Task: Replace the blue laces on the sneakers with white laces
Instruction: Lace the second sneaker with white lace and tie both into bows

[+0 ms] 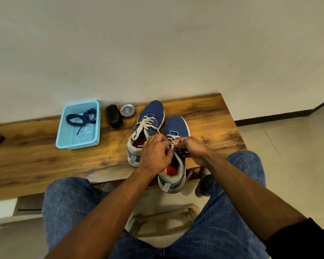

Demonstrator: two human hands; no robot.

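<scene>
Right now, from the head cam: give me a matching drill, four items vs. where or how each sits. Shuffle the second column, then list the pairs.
Column 1
1. blue laces
2. left sneaker
3. right sneaker
4. round tin

Column 2
A. by the wall, beside the black brush
B. heel overhanging the table edge, left hand and right hand pinching its white lace
C. in the light blue basket
D. white lace in, ends loose, no hand on it

Pairs: 1-C, 2-D, 3-B, 4-A

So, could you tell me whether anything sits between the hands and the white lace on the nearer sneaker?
Nothing visible does: the left hand and right hand already pinch the white lace over the nearer sneaker.
</scene>
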